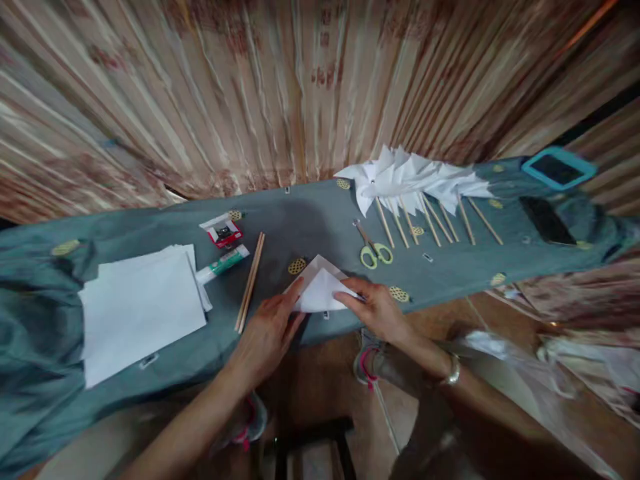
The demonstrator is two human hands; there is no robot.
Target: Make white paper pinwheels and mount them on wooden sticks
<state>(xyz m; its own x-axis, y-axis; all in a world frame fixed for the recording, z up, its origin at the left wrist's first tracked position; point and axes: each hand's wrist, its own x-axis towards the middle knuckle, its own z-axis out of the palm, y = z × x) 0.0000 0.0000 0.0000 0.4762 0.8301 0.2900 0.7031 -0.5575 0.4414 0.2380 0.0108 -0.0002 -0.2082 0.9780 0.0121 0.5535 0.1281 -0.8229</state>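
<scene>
White paper (320,291), one folded sheet, near edge of the worktop (310,220): left hand (267,330) grasps its left side, right hand (380,310) pinches its right. From my remote view, I would match edges exactly before pressing any crease.

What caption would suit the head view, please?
Left hand and right hand hold folded white paper near metal scissors with round yellow-green handles.

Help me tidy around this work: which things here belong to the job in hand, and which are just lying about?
Seemingly part of the job: folded paper, white paper stack, scissors, loose wooden sticks, green-and-white tube, paper pinwheels, perhaps the red box.

Seemingly just lying about: black phone, blue-framed device.
</scene>
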